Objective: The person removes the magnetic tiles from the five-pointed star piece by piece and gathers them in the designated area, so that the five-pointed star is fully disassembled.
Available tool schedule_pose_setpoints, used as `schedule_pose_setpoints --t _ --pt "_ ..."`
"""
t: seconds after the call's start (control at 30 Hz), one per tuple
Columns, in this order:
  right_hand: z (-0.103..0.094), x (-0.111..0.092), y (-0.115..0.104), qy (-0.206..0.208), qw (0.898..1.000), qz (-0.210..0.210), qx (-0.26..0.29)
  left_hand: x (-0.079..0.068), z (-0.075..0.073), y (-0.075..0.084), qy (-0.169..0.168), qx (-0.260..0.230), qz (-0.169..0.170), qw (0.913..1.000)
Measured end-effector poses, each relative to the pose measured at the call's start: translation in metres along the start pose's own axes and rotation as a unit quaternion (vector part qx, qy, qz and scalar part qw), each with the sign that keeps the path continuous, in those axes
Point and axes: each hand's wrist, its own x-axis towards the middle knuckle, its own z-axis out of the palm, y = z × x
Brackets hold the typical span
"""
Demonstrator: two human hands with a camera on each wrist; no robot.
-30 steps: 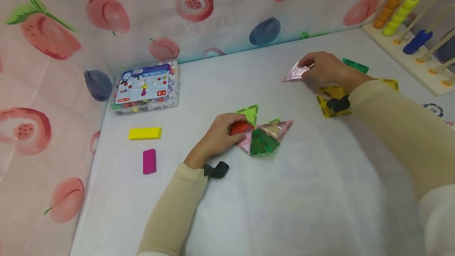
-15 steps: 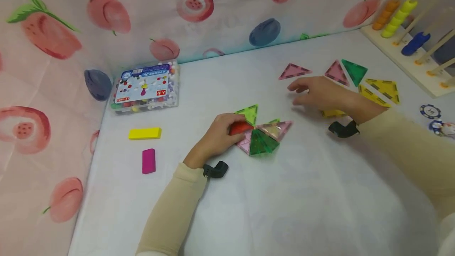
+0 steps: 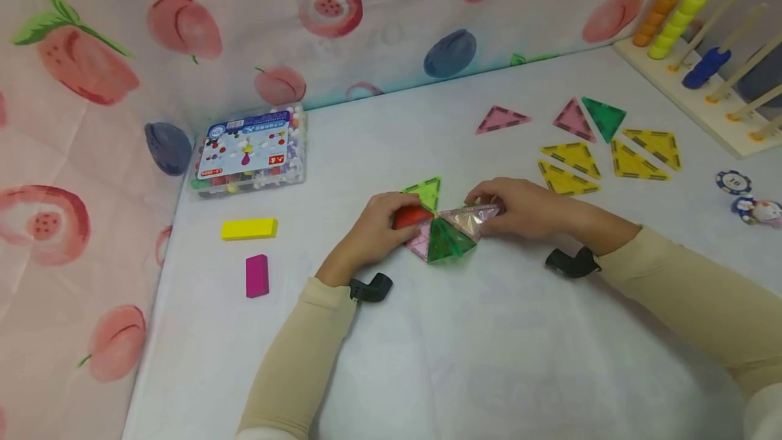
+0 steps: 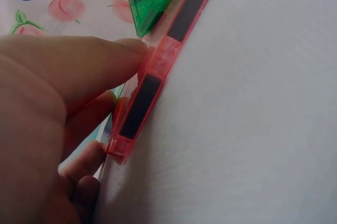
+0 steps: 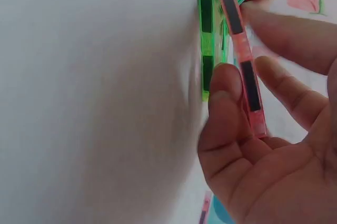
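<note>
Triangular magnetic tiles form a fan-like cluster on the white cloth in the head view. My left hand point(image 3: 373, 229) grips its left side, around a red tile point(image 3: 411, 217) and a pink tile point(image 4: 158, 63); in the left wrist view the thumb lies against the pink one. On the opposite side my right hand point(image 3: 519, 209) pinches a clear pink tile point(image 5: 243, 56). A light green tile point(image 5: 207, 40) stands close beside that one, a narrow gap between them. Dark green tiles point(image 3: 449, 243) face the front, and another light green tile point(image 3: 427, 192) is at the back.
Loose yellow tiles point(image 3: 640, 160), pink tiles point(image 3: 574, 119) and a green tile point(image 3: 605, 117) lie back right. Beyond are a bead stand point(image 3: 702, 90) and a poker chip point(image 3: 733, 182). At left sit a plastic box point(image 3: 247, 148), a yellow block point(image 3: 249, 229) and a magenta block point(image 3: 257, 276).
My right hand set a pink tile down at the back, let go, and came left and forward to take hold of the cluster's right-hand pink tile. My left hand stayed in place.
</note>
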Motion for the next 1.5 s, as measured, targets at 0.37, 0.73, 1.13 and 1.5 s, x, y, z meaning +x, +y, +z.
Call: schedule_pose_setpoints --t 0.37,0.73,1.13,1.5 --pt "-0.007 0.002 -0.009 -0.029 1.0 0.004 0.002 0.001 0.002 -0.001 -0.001 -0.005 0.007 1.0" --pt "-0.051 0.001 0.008 -0.023 0.998 0.002 0.05 -0.001 -0.003 0.0 -0.002 0.0 -0.016 0.9999" --pt "-0.073 0.024 0.052 0.084 0.983 0.153 -0.055 -0.003 0.002 -0.001 -0.006 -0.003 -0.004 1.0" --pt "-0.067 0.036 0.06 0.057 0.984 0.157 -0.068 -0.003 0.001 -0.002 -0.001 -0.002 -0.018 0.9998"
